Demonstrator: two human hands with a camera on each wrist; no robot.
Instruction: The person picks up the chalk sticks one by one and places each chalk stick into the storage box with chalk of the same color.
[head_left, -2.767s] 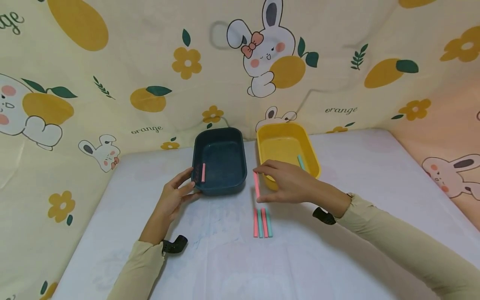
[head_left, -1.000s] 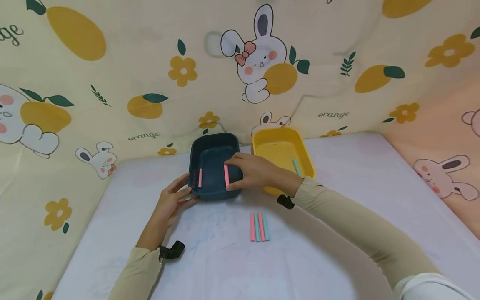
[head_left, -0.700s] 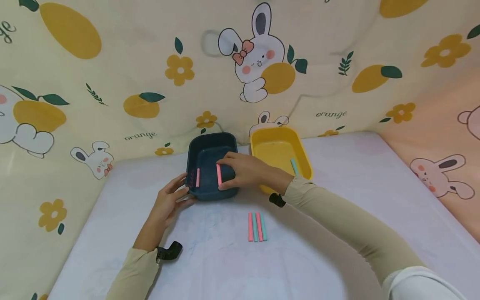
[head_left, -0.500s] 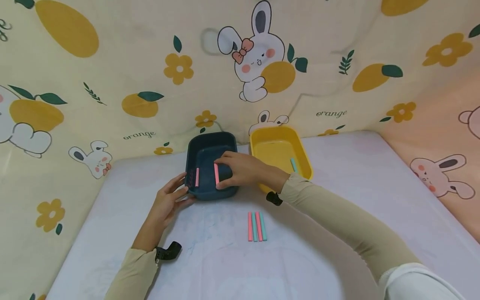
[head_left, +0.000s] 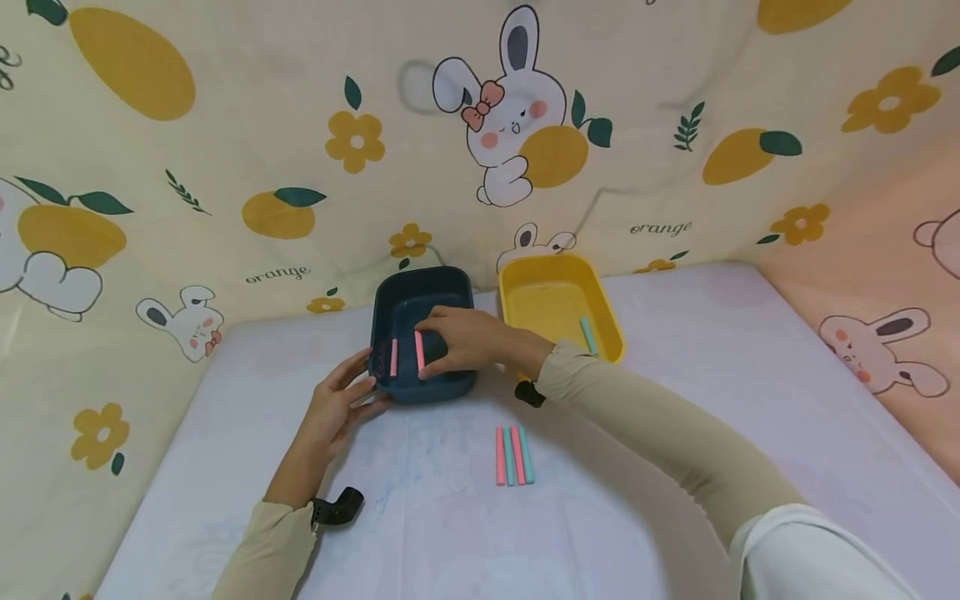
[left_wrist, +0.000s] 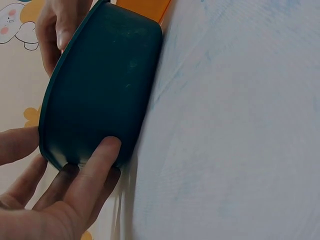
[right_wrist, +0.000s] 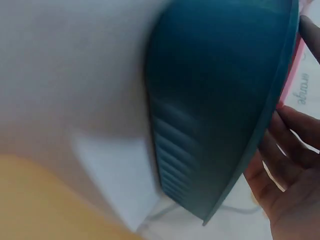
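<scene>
Pink stick [head_left: 420, 353], one of several, is over the inside of the dark blue bin [head_left: 435, 392], pinched end to end by the right hand [head_left: 474, 340]: thumb at the near end, a finger at the far one. In the right wrist view it shows just past the rim, so it seems held up off the floor of the bin. A second pink stick [head_left: 393, 357] lies inside, near the left wall and roughly parallel. The left hand [head_left: 337, 404] has its fingers spread against the bin's near left corner, apparently steadying it.

I judge this to be the placing step – stick carried in, not yet let go. The next move calls for lowering it alongside its neighbour, then parting thumb and finger without knocking either one. On the bench [head_left: 420, 517], a row of four sticks [head_left: 509, 456], pink and green alternating, waits; the yellow bin [head_left: 540, 308] holds a green stick [head_left: 588, 335].
</scene>
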